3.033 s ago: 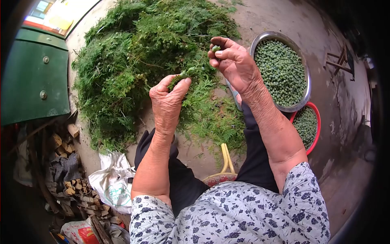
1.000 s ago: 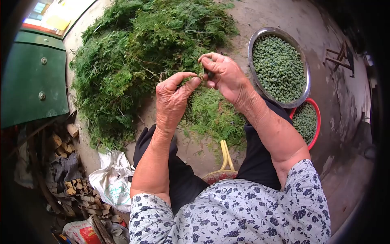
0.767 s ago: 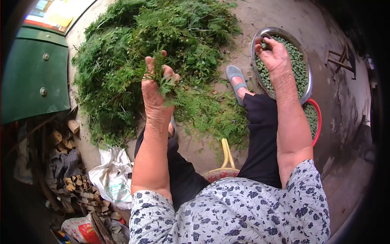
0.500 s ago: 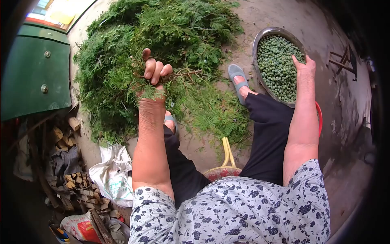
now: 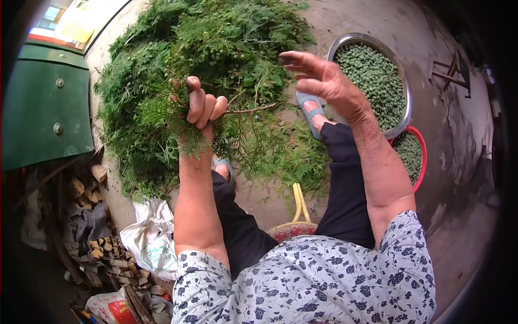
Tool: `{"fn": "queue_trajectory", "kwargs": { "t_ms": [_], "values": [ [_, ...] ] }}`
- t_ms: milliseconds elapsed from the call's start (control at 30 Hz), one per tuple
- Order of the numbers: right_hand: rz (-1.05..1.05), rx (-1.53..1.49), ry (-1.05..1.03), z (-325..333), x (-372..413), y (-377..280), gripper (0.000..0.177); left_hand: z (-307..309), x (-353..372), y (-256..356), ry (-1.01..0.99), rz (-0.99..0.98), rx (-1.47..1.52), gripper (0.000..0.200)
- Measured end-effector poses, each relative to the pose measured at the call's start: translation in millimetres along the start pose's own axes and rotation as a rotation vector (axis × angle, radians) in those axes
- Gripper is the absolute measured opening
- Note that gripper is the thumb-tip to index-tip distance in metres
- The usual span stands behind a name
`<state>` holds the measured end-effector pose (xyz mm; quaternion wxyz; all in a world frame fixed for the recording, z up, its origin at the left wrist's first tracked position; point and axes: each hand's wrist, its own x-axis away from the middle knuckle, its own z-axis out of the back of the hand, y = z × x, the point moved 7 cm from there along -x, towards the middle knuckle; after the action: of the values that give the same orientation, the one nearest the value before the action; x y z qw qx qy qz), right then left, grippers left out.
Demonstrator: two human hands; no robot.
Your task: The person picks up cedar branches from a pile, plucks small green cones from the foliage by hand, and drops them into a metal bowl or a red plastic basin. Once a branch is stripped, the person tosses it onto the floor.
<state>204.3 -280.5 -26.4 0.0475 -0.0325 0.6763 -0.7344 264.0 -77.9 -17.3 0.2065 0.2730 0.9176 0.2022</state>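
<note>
My left hand point(image 5: 200, 105) is closed around a leafy evergreen branch point(image 5: 249, 110), its bare brown stem sticking out to the right. Green sprays of that branch hang below and beside the fist. My right hand point(image 5: 330, 86) is raised in the air with fingers stretched out and nothing in them, between the greenery and the metal basin. The large metal basin point(image 5: 406, 110) holds many round green cones point(image 5: 372, 81). Behind my left hand lies a big pile of evergreen branches point(image 5: 232, 38), with small green cones showing among the leaves.
A red-rimmed container point(image 5: 423, 156) of green cones stands below the basin. Loose sprigs point(image 5: 297, 156) lie on the floor between my feet. To the left are a white sack point(image 5: 154, 232), chopped firewood point(image 5: 116, 259) and a green panel point(image 5: 46, 108). A small wooden stool point(image 5: 452, 73) is at right.
My right hand has left the basin and moved left toward the branch, fingers spread. The red-rimmed container now shows more fully. My left hand keeps its hold on the branch.
</note>
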Motion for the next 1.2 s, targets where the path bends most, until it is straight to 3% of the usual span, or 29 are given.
{"fn": "queue_trajectory", "kwargs": {
  "t_ms": [67, 167, 267, 333, 367, 400, 467, 500, 600, 667, 733, 767, 900, 1000, 1067, 1133, 1167, 1200],
  "values": [
    [0.046, 0.181, -0.143, -29.9, -4.0, -3.8, 0.089, -4.7, 0.9, -5.5, 0.028, 0.014, -0.040, 0.038],
    [0.256, 0.476, -0.273, -60.0, -7.5, 5.1, 0.104, -11.6, 1.1, -19.5, 0.042, 0.130, -0.064, 0.044],
    [0.264, 0.582, -0.393, -90.2, 0.0, 23.4, 0.107, -21.0, 5.3, -34.2, -0.008, 0.213, -0.064, 0.043],
    [0.261, 0.639, -0.423, -101.2, 5.9, 28.3, 0.090, -26.2, 8.2, -41.0, -0.127, 0.238, -0.084, 0.040],
    [0.330, 0.440, -0.455, -105.1, 7.7, 15.8, 0.066, -29.0, 10.6, -43.3, -0.113, 0.254, -0.103, 0.039],
    [0.217, 0.397, -0.449, -107.1, 11.1, 24.6, 0.048, -31.9, 13.7, -45.8, -0.101, 0.270, -0.121, 0.039],
    [0.039, 0.353, -0.514, -112.5, 20.3, 30.9, 0.043, -33.3, 17.5, -50.1, -0.105, 0.255, -0.117, 0.037],
    [0.030, 0.370, -0.459, -113.2, 22.6, 35.5, 0.040, -38.7, 17.8, -50.9, -0.127, 0.225, -0.136, 0.033],
    [0.017, 0.417, -0.322, -106.7, 33.8, 31.3, 0.036, -29.7, 20.7, -49.9, 0.227, 0.167, -0.224, 0.023],
    [0.045, 0.384, -0.239, -105.3, 42.9, 35.2, 0.030, -21.4, 19.2, -47.2, 0.251, 0.124, -0.238, 0.018],
    [0.094, 0.156, -0.170, -98.5, 62.5, 15.1, 0.031, -7.9, 19.1, -43.9, 0.323, 0.113, -0.224, 0.018],
    [0.156, 0.132, -0.088, -98.1, 70.5, 15.3, 0.030, -5.7, 20.1, -48.6, 0.263, 0.134, -0.185, 0.018],
    [-0.033, 0.215, 0.201, -87.4, 95.2, 49.5, 0.031, 30.3, 56.0, -30.2, 0.639, 0.028, -0.733, 0.025],
    [-0.097, 0.271, 0.452, -60.8, 119.7, 38.5, 0.032, 11.1, 84.7, -32.0, 0.801, -0.031, -0.808, 0.021],
    [-0.195, 0.345, 0.528, -45.3, 136.7, 20.5, 0.030, -27.0, 96.1, -44.5, 0.727, -0.016, -1.154, 0.020],
    [-0.209, 0.399, 0.552, -40.3, 146.1, 12.8, 0.030, -56.4, 107.7, -80.2, 0.507, 0.182, -1.214, 0.021],
    [-0.185, 0.473, 0.552, -43.3, 146.7, 14.1, 0.030, -94.9, 111.1, -94.4, 0.363, 0.160, -1.285, 0.041],
    [-0.169, 0.514, 0.539, -45.7, 147.2, 13.9, 0.027, -122.3, 114.7, -109.8, 0.446, 0.193, -1.100, 0.036]
  ]
}}
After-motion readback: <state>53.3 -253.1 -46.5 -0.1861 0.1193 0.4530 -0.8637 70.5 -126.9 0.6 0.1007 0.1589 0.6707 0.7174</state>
